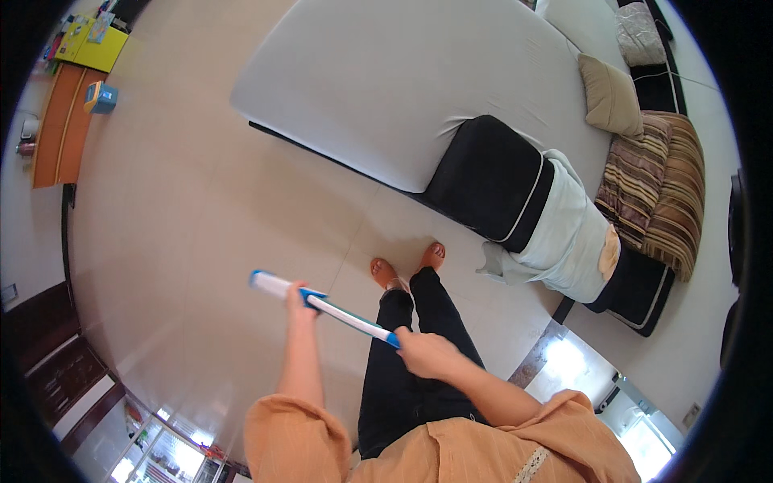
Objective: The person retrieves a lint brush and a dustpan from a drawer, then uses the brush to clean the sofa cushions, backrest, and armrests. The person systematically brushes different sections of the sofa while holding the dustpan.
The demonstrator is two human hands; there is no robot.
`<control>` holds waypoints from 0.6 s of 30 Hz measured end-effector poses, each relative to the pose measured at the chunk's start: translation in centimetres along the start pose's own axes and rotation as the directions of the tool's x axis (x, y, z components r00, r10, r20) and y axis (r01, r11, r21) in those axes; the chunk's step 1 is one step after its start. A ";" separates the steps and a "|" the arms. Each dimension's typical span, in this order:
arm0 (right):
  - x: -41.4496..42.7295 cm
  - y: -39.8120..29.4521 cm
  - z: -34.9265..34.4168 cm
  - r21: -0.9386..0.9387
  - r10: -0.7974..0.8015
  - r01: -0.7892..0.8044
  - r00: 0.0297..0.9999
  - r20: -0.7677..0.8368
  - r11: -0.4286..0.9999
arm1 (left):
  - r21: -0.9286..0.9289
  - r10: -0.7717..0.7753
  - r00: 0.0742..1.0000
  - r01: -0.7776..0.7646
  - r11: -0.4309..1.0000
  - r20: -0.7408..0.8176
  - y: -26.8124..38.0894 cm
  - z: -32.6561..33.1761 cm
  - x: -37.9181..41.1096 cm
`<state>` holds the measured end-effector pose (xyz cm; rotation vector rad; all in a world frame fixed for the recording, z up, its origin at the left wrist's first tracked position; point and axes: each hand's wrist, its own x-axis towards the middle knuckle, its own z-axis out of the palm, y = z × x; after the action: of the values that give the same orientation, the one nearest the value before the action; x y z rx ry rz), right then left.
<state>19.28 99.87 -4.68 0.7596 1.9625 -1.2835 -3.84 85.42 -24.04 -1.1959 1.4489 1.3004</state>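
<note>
Across the front of my body I hold a long white-and-blue handled cleaning tool (353, 318); its exact kind is not plain. My right hand (427, 353) is closed around the blue end near my thighs. Further along, my left hand (296, 300) grips it by a blue collar, where the wider white head (270, 284) begins. That head points to the left and has a blue tip. The tool is in the air above the tiled floor (241, 235), in front of my feet. My fingers hide parts of the shaft.
Ahead stands a sofa bed with a pale grey sheet (386, 78). Its black armrest (492, 181) carries a light cloth (564, 229). A beige cushion (610, 96) and a striped folded blanket (652, 187) lie right. Far left are an orange cabinet (60, 127) and a blue bin (102, 98).
</note>
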 end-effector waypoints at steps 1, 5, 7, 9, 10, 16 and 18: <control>-0.3 1.4 -0.6 0.141 -0.079 0.074 0.997 0.028 0.987 | -0.056 0.085 0.996 -0.087 0.995 -0.027 3.5 -4.2 3.2; 0.2 4.2 -4.4 0.931 -0.226 -0.215 0.931 0.287 0.294 | 0.006 0.208 0.968 -0.209 0.978 -0.141 9.2 -5.7 2.9; 2.2 5.4 -4.5 0.973 -0.360 -0.231 0.908 0.213 -0.008 | -0.028 0.094 0.995 -0.095 0.995 -0.029 10.1 -4.1 0.8; 4.8 5.5 -5.1 0.990 -0.312 -0.141 0.942 0.124 -0.031 | -0.097 0.062 0.997 -0.058 0.994 0.037 10.1 -2.1 -1.0; 6.5 5.2 -5.8 0.996 -0.206 -0.046 0.977 0.060 0.074 | -0.127 0.044 0.996 -0.035 0.991 0.071 9.9 -0.9 -1.5; 21.9 9.6 -12.2 0.704 0.444 0.248 0.626 -0.640 0.666 | -0.034 -0.130 0.962 0.143 0.989 0.242 9.4 7.5 -3.0; 26.1 11.9 -15.8 0.672 0.489 0.337 0.487 -0.724 0.659 | 0.038 -0.123 0.949 0.117 0.992 0.290 10.0 10.1 -3.7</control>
<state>9.07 121.66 -26.96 2.3607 1.9172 -1.9036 -13.05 95.95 -19.67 -1.0129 1.1560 1.3123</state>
